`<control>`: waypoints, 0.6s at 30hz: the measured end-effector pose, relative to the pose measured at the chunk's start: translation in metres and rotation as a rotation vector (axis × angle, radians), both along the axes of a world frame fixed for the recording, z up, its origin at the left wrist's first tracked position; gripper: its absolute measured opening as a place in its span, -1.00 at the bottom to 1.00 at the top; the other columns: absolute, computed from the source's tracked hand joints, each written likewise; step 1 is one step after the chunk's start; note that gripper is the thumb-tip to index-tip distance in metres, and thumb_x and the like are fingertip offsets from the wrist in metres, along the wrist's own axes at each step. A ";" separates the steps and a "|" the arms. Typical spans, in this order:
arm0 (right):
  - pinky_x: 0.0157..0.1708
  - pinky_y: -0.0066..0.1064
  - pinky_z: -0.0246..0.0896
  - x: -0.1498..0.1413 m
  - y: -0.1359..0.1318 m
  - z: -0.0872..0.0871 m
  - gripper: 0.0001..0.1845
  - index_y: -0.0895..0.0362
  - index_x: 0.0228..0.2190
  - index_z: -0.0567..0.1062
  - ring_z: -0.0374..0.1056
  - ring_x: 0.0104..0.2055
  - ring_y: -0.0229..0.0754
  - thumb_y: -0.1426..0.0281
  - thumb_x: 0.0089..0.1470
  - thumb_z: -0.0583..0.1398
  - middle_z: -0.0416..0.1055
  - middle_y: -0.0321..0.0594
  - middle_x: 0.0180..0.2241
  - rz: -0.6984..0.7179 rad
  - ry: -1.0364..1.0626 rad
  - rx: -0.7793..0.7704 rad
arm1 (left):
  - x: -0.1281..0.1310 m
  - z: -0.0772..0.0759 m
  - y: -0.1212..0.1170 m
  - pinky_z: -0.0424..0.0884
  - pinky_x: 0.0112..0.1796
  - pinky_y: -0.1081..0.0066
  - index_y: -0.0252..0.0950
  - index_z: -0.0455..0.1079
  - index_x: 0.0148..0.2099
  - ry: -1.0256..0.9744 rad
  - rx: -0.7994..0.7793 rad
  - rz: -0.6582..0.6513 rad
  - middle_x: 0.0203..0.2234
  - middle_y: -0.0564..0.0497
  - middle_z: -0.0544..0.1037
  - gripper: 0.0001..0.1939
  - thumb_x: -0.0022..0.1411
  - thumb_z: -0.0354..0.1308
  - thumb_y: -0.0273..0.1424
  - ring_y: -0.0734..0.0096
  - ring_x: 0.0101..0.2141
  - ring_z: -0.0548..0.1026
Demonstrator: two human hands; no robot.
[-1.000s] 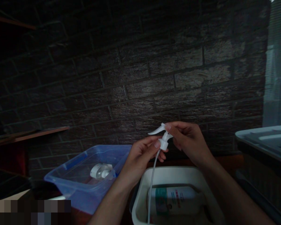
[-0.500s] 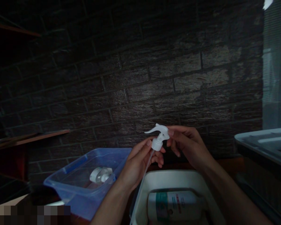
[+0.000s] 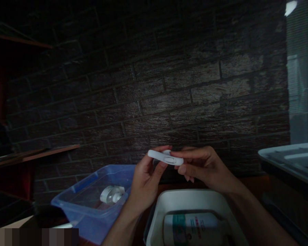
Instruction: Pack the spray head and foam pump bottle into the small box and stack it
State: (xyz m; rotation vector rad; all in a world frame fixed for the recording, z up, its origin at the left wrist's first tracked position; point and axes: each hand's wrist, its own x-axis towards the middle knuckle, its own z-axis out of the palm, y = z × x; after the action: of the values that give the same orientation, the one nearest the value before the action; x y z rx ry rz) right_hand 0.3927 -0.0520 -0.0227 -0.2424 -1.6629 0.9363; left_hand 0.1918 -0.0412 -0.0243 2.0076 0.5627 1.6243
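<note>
The left hand (image 3: 146, 179) and right hand (image 3: 207, 169) pinch the white plastic pump head (image 3: 166, 158) between them. Below the hands, a white labelled bottle (image 3: 192, 227) lies inside the cream plastic bin (image 3: 190, 195).

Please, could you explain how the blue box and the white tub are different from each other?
The blue box is see-through, while the white tub looks opaque.
The blue box holds a small clear-and-white item; the white tub holds a larger bottle with a green band.
The blue box stands to the left, the white tub to its right.
Both are open on top.
</note>
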 end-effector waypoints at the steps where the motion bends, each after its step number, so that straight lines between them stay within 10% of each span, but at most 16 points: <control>1: -0.59 -0.55 0.17 0.000 0.000 0.000 -0.62 -0.03 -0.04 0.71 0.27 -0.51 -0.37 0.35 0.06 0.47 0.59 -0.23 -0.34 0.014 0.001 0.003 | 0.000 0.000 0.000 0.37 0.14 0.36 -0.15 0.53 0.16 0.017 0.008 -0.004 0.13 -0.06 0.60 -0.70 0.42 0.24 -0.34 0.23 0.12 0.53; 18: -0.60 -0.54 0.20 -0.003 0.002 0.003 -0.72 0.05 -0.14 0.73 0.27 -0.57 -0.37 0.37 0.05 0.47 0.52 -0.33 -0.50 -0.139 0.124 0.033 | 0.009 -0.005 0.004 0.37 0.17 0.34 -0.11 0.58 0.12 -0.064 0.000 0.040 0.07 -0.01 0.65 -0.66 0.30 0.37 -0.36 0.23 0.10 0.56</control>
State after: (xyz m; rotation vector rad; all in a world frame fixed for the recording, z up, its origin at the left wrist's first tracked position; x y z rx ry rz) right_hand 0.3894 -0.0499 -0.0197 -0.2687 -1.5267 0.8030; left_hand 0.2003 -0.0367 -0.0296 1.9484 0.5826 1.7054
